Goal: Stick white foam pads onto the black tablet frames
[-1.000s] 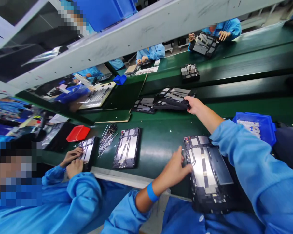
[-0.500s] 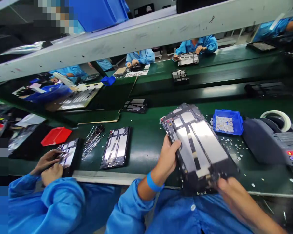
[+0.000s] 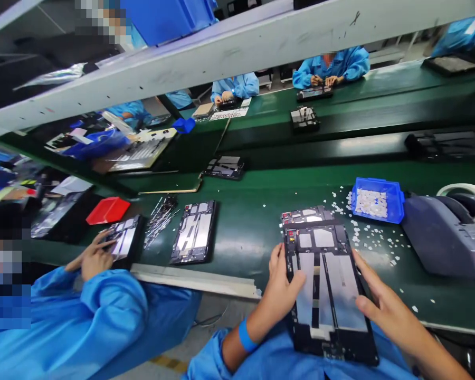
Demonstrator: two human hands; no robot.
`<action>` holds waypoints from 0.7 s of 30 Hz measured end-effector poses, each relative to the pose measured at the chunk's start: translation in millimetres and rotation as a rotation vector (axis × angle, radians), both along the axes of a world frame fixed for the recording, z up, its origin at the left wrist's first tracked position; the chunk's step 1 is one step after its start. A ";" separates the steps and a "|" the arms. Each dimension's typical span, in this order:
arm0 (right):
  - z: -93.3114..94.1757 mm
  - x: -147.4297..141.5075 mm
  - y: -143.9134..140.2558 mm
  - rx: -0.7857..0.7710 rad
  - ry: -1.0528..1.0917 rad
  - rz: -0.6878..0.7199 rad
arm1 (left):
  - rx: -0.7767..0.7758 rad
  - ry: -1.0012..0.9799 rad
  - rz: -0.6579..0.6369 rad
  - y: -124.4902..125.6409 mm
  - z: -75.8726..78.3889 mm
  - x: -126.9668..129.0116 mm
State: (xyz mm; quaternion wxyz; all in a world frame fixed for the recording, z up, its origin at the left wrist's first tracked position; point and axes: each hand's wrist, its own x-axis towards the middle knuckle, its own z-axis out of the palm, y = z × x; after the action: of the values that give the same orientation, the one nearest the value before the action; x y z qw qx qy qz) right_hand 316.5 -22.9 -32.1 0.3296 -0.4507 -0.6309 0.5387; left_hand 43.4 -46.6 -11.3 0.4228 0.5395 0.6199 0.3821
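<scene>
A black tablet chassis [image 3: 328, 287] with silver plates lies flat in front of me, overhanging the green bench's near edge above my lap. My left hand [image 3: 279, 287] grips its left edge, thumb on top. My right hand [image 3: 383, 306] holds its right edge, thumb pressed on the plate. A second chassis [image 3: 306, 215] lies just beyond it, partly covered by the one I hold.
A blue tray [image 3: 376, 198] of small white pieces sits at the right, loose bits scattered about it. A grey tape dispenser [image 3: 447, 240] stands far right. A co-worker's hands [image 3: 97, 253] work on another chassis at left, beside a further chassis [image 3: 193, 232] and a red tray [image 3: 107, 210].
My right hand came back from the far belt with a chassis. Both hands turned the chassis and lowered it from a tilted hold to lying flat in front of me.
</scene>
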 end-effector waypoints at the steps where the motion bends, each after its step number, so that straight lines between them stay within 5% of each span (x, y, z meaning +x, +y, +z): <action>1: 3.4 -1.1 1.8 0.012 0.001 0.013 | 0.013 -0.042 -0.009 -1.5 0.0 -0.3; 6: 6.1 -18.4 36.4 -0.014 0.021 0.032 | -0.036 -0.282 0.024 18.2 6.7 0.7; 11: -19.5 -18.8 68.3 -0.078 0.022 -0.031 | -0.128 -0.451 0.157 44.5 -1.4 -2.2; 17: -31.4 -13.1 9.5 -0.200 -0.018 -0.092 | -0.146 -0.522 0.117 23.0 -21.9 -3.9; 21: -26.2 -13.4 -12.2 -0.150 -0.070 -0.143 | -0.133 -0.380 0.014 23.7 -16.5 -18.7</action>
State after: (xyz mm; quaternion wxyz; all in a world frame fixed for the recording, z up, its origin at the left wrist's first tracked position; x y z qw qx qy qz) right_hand 303.1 -35.1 -58.2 0.3103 -0.5367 -0.5662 0.5433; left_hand 24.8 -23.0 -27.9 0.5642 0.4242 0.5563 0.4383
